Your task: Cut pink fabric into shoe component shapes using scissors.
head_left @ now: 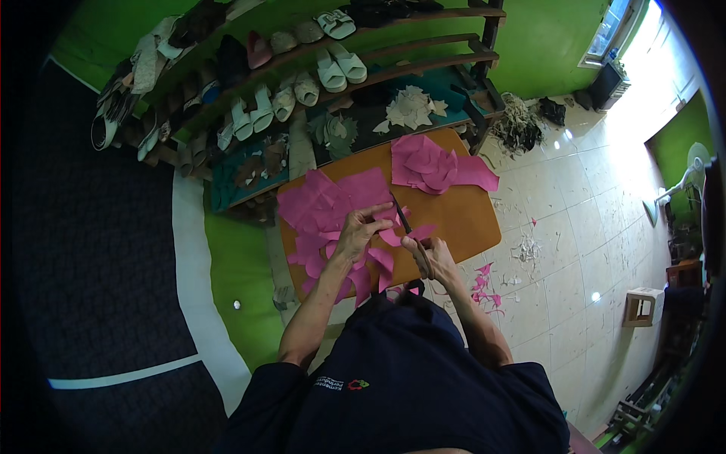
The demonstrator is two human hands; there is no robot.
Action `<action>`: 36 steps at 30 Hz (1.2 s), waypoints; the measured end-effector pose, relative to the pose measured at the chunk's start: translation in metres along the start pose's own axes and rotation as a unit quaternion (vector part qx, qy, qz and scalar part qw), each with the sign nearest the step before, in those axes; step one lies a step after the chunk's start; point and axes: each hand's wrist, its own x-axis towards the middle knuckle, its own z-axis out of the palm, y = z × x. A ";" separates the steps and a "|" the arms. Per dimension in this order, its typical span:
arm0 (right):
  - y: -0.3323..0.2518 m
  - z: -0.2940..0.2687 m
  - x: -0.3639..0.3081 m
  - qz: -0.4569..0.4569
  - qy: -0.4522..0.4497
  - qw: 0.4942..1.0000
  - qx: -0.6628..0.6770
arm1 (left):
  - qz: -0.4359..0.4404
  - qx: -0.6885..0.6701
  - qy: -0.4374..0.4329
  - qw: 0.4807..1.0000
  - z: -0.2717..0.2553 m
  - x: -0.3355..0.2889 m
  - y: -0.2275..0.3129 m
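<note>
Two bare hands work above a brown tabletop (470, 219) at the centre of the frame. The right hand (432, 256), right of centre, has its grip closed about the handles of the dark-bladed scissors (406, 222). The long axis of the scissors runs obliquely from the handles at lower right to the tips at upper left, so that the blades pass just to the right of the left hand (361, 233) and end near its forefinger. The left hand is thus the nearer to the tips, the right to the handles. The left grip shows forefinger and thumb apart, with pink material (384, 215) visible between them; whether it is pinched cannot be told. This material lies to the left of the blades. A spread of pink pieces (321, 203) covers the left part of the tabletop; a second pink stack (425, 163) lies towards its upper right. Pink scraps (482, 291) lie on the tiled floor (563, 250), right of the right forearm.
</note>
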 end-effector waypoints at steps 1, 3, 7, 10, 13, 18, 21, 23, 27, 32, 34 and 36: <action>-0.001 0.000 0.002 -0.003 0.000 1.000 0.003 | 0.007 0.022 -0.009 1.000 -0.003 0.003 -0.003; -0.003 0.000 0.004 -0.006 -0.001 1.000 0.006 | 0.014 0.045 -0.017 0.999 -0.008 0.007 -0.010; -0.008 -0.009 0.006 0.003 0.000 1.000 0.001 | 0.002 0.057 -0.038 0.998 -0.005 0.015 -0.012; -0.002 -0.017 0.014 -0.005 -0.002 0.999 -0.035 | -0.005 0.057 -0.042 0.997 -0.004 0.019 -0.013; -0.002 -0.022 0.018 -0.001 -0.005 0.998 -0.060 | -0.016 0.072 -0.037 0.997 -0.009 0.027 -0.018; 0.017 -0.026 0.031 0.039 -0.005 0.997 -0.059 | -0.023 0.089 0.027 0.995 -0.010 0.039 -0.023; 0.040 -0.027 0.040 0.022 0.011 0.999 -0.045 | 0.087 0.078 0.112 0.987 -0.017 0.043 -0.027; 0.058 -0.030 0.047 0.066 0.015 0.996 -0.063 | 0.058 0.010 0.160 0.985 -0.026 0.042 -0.023; 0.079 -0.029 0.043 0.051 0.032 0.997 -0.058 | -0.006 -0.169 0.263 0.950 -0.059 0.039 -0.031; 0.061 -0.019 0.025 0.065 0.025 0.996 -0.055 | -0.049 -0.221 0.226 0.948 -0.071 0.024 -0.066; 0.066 -0.013 0.025 0.047 0.013 0.998 -0.046 | -0.013 -0.241 0.198 0.950 -0.046 0.019 -0.062; 0.063 -0.004 0.023 0.026 -0.008 0.999 -0.041 | 0.018 -0.235 0.177 0.955 -0.031 0.019 -0.052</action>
